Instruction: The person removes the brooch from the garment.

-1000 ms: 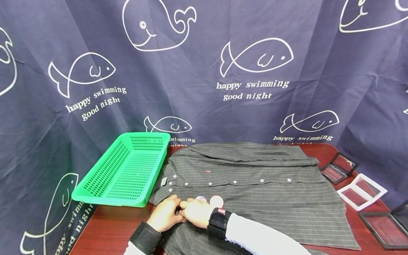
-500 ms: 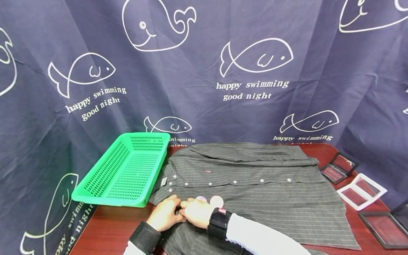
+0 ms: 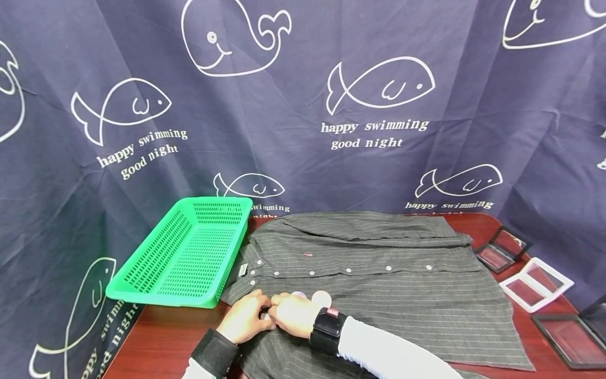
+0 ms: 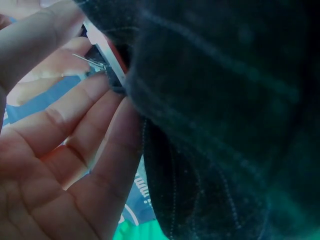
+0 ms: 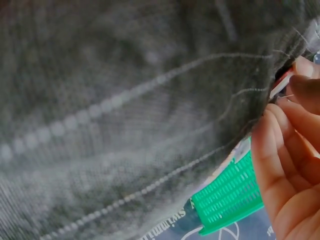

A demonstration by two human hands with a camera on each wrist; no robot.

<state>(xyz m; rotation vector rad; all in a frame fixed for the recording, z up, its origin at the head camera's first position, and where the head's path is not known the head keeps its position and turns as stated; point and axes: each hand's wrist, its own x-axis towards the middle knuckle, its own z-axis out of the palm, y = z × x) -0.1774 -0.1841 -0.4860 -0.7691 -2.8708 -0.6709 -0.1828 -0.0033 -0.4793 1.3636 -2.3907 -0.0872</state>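
Note:
A dark grey pinstriped shirt (image 3: 374,252) lies spread out, collar to the left. Both hands meet at its near collar side. My left hand (image 3: 246,317) has curled fingers gripping a fold of the cloth. Against it, my right hand (image 3: 294,315) pinches a pin badge (image 4: 109,52), seen edge-on with a thin metal needle (image 4: 89,61) sticking out. In the right wrist view the badge's pale rim (image 5: 281,85) shows between cloth and fingertips; fingers and fabric hide its face. Two round badges, one pink (image 3: 322,299) and one purplish (image 3: 299,295), sit on the shirt beside my right hand.
A green plastic basket (image 3: 213,301) stands at the left of the red-brown table (image 3: 156,329). Along the right edge lie a white open case (image 3: 539,284), a small black case (image 3: 497,258) and a larger black-framed one (image 3: 570,342). A printed curtain (image 3: 303,105) hangs behind.
My hands stay at the same spot on the shirt. The right fingers and wrist have shifted very slightly, and a pale spot now shows in the gap between the hands.

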